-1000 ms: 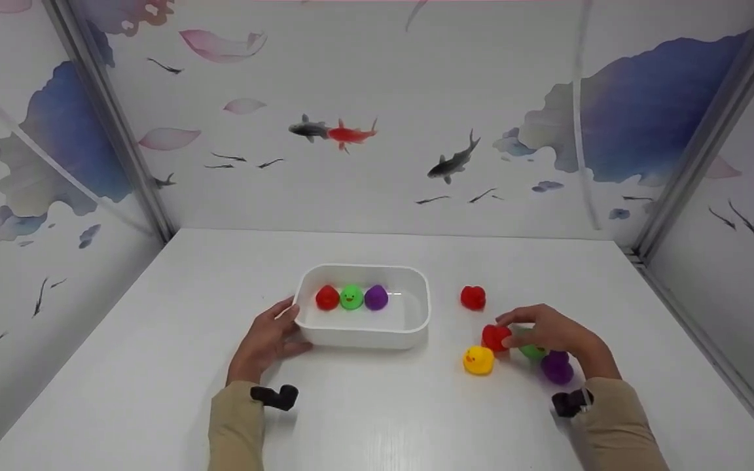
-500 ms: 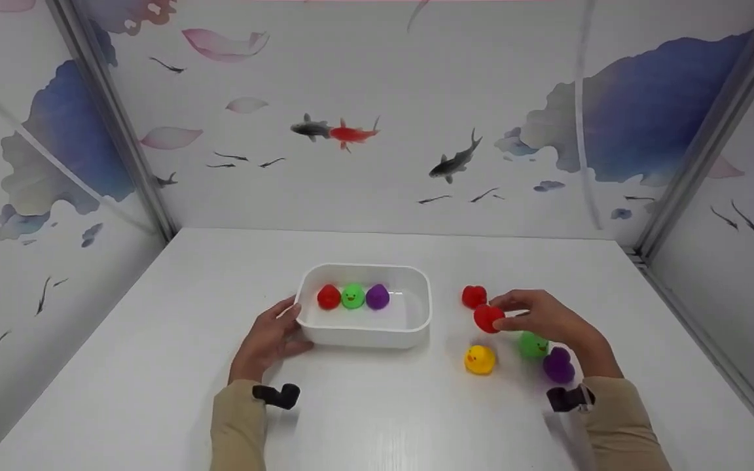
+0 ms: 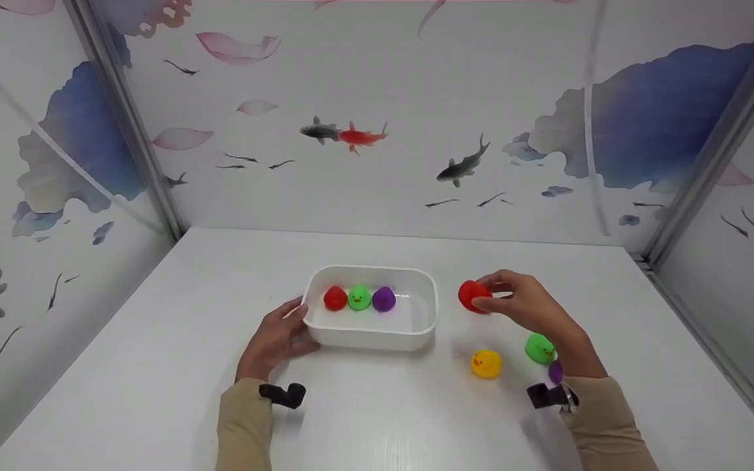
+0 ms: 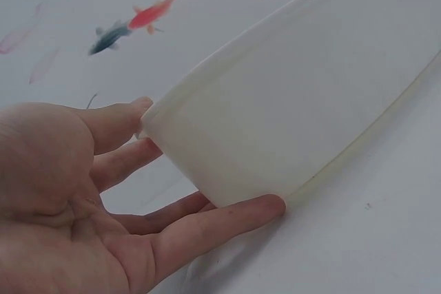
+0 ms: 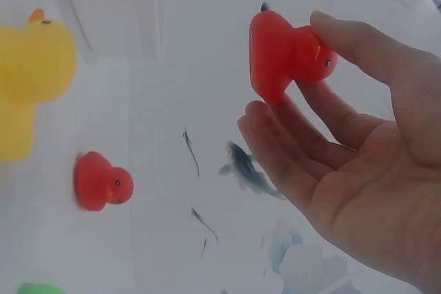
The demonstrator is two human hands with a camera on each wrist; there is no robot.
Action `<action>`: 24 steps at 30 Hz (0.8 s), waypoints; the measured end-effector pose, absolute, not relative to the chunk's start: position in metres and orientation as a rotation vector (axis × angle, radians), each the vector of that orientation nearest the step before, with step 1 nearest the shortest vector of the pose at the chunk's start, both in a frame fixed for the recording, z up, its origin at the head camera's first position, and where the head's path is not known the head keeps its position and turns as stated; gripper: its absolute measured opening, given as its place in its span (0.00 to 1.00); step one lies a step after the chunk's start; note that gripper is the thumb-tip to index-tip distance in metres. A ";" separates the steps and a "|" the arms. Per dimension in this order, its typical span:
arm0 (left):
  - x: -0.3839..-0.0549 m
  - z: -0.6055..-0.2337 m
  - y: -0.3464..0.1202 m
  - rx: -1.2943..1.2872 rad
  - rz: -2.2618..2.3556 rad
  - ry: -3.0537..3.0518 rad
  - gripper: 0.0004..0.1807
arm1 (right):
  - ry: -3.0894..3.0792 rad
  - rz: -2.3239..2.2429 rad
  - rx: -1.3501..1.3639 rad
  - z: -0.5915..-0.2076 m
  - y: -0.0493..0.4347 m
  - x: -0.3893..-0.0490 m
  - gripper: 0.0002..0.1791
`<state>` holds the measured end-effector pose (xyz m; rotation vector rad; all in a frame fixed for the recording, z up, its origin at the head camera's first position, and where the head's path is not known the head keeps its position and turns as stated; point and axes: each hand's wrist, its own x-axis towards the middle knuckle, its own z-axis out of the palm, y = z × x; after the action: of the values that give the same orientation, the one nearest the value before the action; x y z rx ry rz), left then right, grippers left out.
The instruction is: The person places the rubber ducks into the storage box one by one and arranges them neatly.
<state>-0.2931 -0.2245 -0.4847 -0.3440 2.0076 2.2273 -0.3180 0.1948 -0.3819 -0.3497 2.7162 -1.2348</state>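
My left hand [image 3: 274, 343] holds the left end of a white plastic box [image 3: 374, 338], fingers at its rim and thumb along the near wall. Inside the box a red duck [image 3: 335, 298], a green duck [image 3: 359, 297] and a purple duck [image 3: 384, 299] sit in a row. To the right of the box, my right hand [image 3: 529, 306] pinches a red rubber duck [image 5: 279, 56] by thumb and fingertips, raised off the table. Another red duck [image 5: 96, 182] stands on the table, hidden behind the held one in the head view.
On the table's right side sit a yellow duck [image 3: 485, 364] and a green duck [image 3: 540, 348]. A purple duck [image 3: 555, 372] is partly covered by the right wrist. Printed walls with fish pictures enclose the white table [image 3: 364, 412] at the back and sides.
My right hand has lifted the red duck from beside the yellow one and carried it up and left, over the other red duck. My left hand stays on the box; the head view shifts slightly.
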 end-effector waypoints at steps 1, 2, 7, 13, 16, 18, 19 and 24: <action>-0.293 -0.485 -0.225 -0.352 2.225 2.010 0.29 | 2.724 -1.236 -0.344 -0.380 0.191 -0.318 0.27; -0.293 -0.484 -0.225 -0.357 2.226 2.010 0.29 | 2.724 -1.241 -0.337 -0.379 0.188 -0.319 0.27; -0.293 -0.486 -0.225 -0.353 2.234 1.994 0.29 | 2.695 -1.295 -0.299 -0.378 0.171 -0.325 0.29; -0.293 -0.486 -0.224 -0.356 2.247 1.982 0.29 | 2.675 -1.370 -0.262 -0.385 0.150 -0.333 0.28; -0.294 -0.485 -0.223 -0.373 2.256 1.965 0.29 | 2.674 -1.408 -0.279 -0.390 0.140 -0.338 0.28; -0.294 -0.485 -0.224 -0.379 2.260 1.954 0.29 | 2.671 -1.436 -0.309 -0.394 0.134 -0.341 0.27; -0.294 -0.485 -0.224 -0.379 2.261 1.952 0.29 | 2.673 -1.445 -0.324 -0.396 0.132 -0.343 0.27; -0.295 -0.484 -0.225 -0.368 2.250 1.960 0.30 | 2.686 -1.464 -0.357 -0.402 0.118 -0.353 0.26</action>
<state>-0.2954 -0.2247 -0.4845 -0.3677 1.9598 2.2503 -0.3528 0.1178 -0.4021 -0.3573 2.6864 -1.4641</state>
